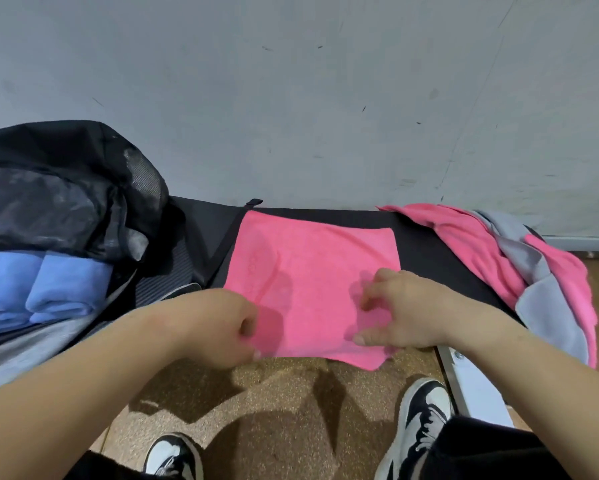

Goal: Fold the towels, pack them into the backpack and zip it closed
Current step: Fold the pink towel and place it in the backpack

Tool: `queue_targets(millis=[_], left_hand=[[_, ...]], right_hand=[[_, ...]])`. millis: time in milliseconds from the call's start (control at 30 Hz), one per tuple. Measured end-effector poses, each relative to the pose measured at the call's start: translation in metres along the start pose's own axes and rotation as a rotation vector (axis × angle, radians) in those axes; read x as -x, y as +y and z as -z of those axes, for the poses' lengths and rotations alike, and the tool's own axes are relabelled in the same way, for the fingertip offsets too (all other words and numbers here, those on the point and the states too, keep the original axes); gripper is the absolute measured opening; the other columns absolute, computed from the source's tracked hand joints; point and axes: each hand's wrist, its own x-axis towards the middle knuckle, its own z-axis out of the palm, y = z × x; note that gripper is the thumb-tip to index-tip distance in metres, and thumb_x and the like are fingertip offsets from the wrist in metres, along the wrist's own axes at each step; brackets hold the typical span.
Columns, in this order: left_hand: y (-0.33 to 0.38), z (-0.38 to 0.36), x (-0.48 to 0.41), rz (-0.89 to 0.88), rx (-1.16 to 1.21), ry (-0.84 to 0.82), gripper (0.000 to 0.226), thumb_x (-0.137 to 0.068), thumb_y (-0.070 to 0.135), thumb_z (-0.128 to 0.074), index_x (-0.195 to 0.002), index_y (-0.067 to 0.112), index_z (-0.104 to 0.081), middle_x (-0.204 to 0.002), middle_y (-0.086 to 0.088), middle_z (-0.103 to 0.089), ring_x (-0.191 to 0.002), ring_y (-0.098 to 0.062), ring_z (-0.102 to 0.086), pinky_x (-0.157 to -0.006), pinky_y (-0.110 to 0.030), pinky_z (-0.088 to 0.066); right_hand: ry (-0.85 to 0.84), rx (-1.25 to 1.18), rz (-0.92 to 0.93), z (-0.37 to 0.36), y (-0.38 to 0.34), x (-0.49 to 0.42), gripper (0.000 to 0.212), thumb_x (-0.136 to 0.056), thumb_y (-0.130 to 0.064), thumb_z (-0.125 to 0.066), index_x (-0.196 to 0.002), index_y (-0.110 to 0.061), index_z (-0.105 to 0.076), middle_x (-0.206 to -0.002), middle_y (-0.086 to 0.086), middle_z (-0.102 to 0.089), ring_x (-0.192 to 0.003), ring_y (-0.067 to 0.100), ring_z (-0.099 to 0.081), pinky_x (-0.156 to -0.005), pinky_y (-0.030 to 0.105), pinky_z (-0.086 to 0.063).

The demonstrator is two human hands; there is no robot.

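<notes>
One square pink towel (311,271) of soft cloth lies flat on the black fabric bench (426,251), and its near edge hangs a little over the bench's front. The left hand (228,327) has its fingers curled and pinches the near left corner. The right hand (405,313) is at the near right corner, with bent fingertips and thumb nipping the cloth from above. To the left stands one open black backpack (66,181) with two folded blue towels (48,285) side by side inside. On the right end is a heap of pink and grey towels (519,268); how many, I cannot tell.
</notes>
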Motion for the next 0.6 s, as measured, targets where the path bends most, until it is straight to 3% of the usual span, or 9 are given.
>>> queue_targets(millis=[33,100,167,267,367,467,600], left_hand=[[0.002,0.004,0.001,-0.016,0.012,-0.102,0.037,-0.089,0.059,-0.064,-0.105,0.026,-0.072,-0.098,0.006,-0.074,-0.091,-0.017,-0.069,-0.086,-0.035,-0.058],[0.004,0.012,0.002,-0.042,0.076,-0.230,0.035,-0.090,0.058,-0.064,-0.100,0.027,-0.075,-0.096,0.005,-0.077,-0.090,-0.017,-0.073,-0.084,-0.036,-0.060],[0.001,0.021,-0.008,-0.054,0.168,-0.130,0.027,-0.091,0.049,-0.066,-0.094,0.024,-0.076,-0.087,0.005,-0.077,-0.080,-0.014,-0.072,-0.076,-0.032,-0.059],[-0.006,0.035,-0.039,-0.043,0.277,0.292,0.016,-0.092,0.035,-0.067,-0.087,0.023,-0.075,-0.078,0.007,-0.073,-0.076,-0.011,-0.068,-0.073,-0.030,-0.057],[-0.013,0.036,-0.076,0.012,0.296,0.570,0.014,-0.094,0.025,-0.061,-0.103,0.024,-0.072,-0.099,0.012,-0.069,-0.099,-0.016,-0.066,-0.088,-0.034,-0.054],[-0.013,0.035,-0.107,0.048,0.313,0.650,0.031,-0.099,0.020,-0.053,-0.128,0.022,-0.065,-0.136,0.004,-0.059,-0.127,-0.021,-0.056,-0.102,-0.043,-0.050],[-0.014,0.034,-0.129,0.114,0.232,0.552,0.047,-0.103,0.013,-0.044,-0.149,0.021,-0.049,-0.158,0.000,-0.043,-0.149,-0.023,-0.032,-0.114,-0.044,-0.039]], right_hand=[[0.014,-0.027,-0.023,0.004,0.002,-0.002,0.052,-0.078,-0.078,-0.067,-0.109,-0.036,-0.068,-0.111,-0.020,-0.055,-0.105,0.011,-0.059,-0.094,0.036,-0.053],[0.078,-0.120,-0.071,0.014,0.009,-0.010,0.044,-0.081,-0.075,-0.066,-0.080,-0.031,-0.065,-0.084,-0.017,-0.062,-0.078,0.008,-0.060,-0.075,0.033,-0.053],[0.192,-0.199,-0.102,0.022,0.017,-0.025,0.038,-0.086,-0.064,-0.069,-0.073,-0.029,-0.063,-0.076,-0.013,-0.063,-0.071,0.010,-0.060,-0.067,0.031,-0.048],[0.374,-0.242,-0.160,0.027,0.026,-0.051,0.020,-0.092,-0.048,-0.067,-0.098,-0.028,-0.070,-0.099,-0.005,-0.067,-0.089,0.020,-0.065,-0.079,0.034,-0.054],[0.369,-0.246,-0.244,0.021,0.034,-0.071,0.034,-0.096,-0.039,-0.060,-0.127,-0.026,-0.064,-0.124,0.001,-0.065,-0.111,0.024,-0.064,-0.093,0.044,-0.056],[0.390,-0.240,-0.285,0.015,0.040,-0.081,0.039,-0.098,-0.027,-0.053,-0.136,-0.023,-0.059,-0.130,0.005,-0.064,-0.120,0.029,-0.060,-0.095,0.048,-0.055],[0.445,-0.230,-0.338,0.012,0.052,-0.085,0.038,-0.096,-0.020,-0.056,-0.133,-0.021,-0.063,-0.123,0.007,-0.064,-0.115,0.032,-0.059,-0.093,0.049,-0.055]])
